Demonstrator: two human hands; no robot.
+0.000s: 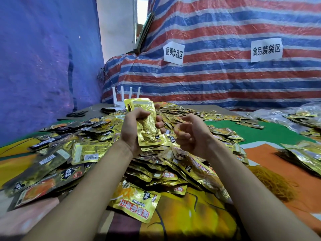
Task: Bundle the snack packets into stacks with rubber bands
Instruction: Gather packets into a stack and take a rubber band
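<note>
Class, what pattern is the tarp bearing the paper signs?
The tarp has red, blue and white stripes; head view.

The stack [147,124] is bright gold foil with fine black print. The loose packets [83,153] mix gold and black, with orange panels and white barcode labels (a few show red characters). The rubber bands [272,181] are a dull mustard-brown. The tabletop [271,131] cloth shows green, orange and yellow patches. Behind it, a tarp [217,80] runs in red, blue and white stripes and carries white signs [173,53] with black characters. The sheet [43,58] alongside is plain blue.
</note>
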